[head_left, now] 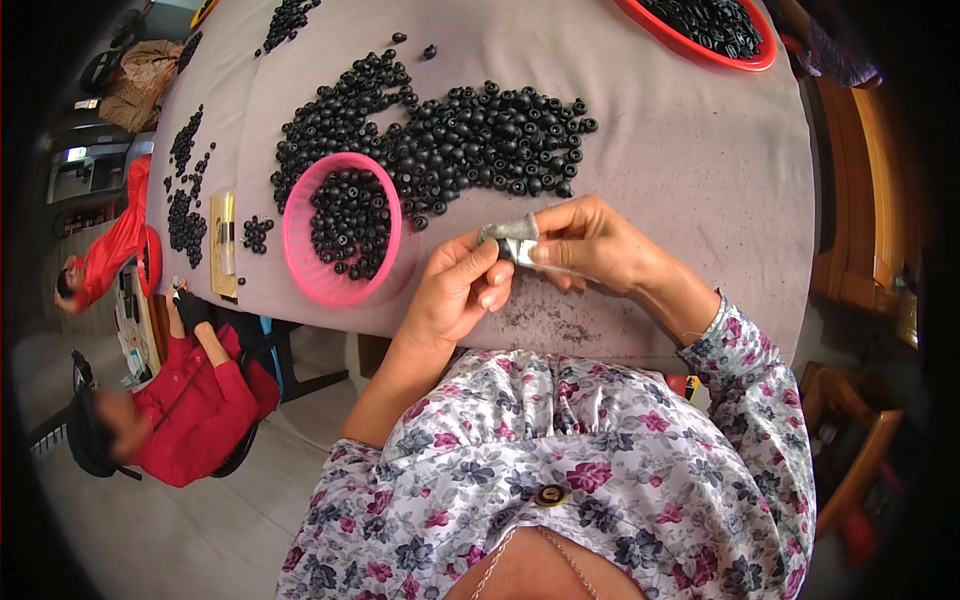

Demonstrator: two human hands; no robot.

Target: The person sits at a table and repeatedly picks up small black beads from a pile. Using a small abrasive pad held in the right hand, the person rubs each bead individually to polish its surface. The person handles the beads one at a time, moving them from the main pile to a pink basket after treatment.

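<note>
Both my hands meet over the near edge of the table. My left hand (455,285) pinches a small black piece (506,249), mostly covered by the fingers; it looks like the round black pieces nearby. A grey fabric finger cover (512,229) sits at the tip of the left index finger. Between thumb and fingers, my right hand (595,248) grips a small flat silvery blade-like tool (524,253), its end against the black piece. Just left of my hands stands a pink plastic basket (394,240) with many round black pieces (348,222) inside.
A wide heap of round black pieces (480,140) spreads beyond the basket. Black crumbs (550,325) lie below my hands. A red bowl (768,50) of black parts stands far right. At left, a person in red (200,410) sits by the table, near a yellowish box (222,245).
</note>
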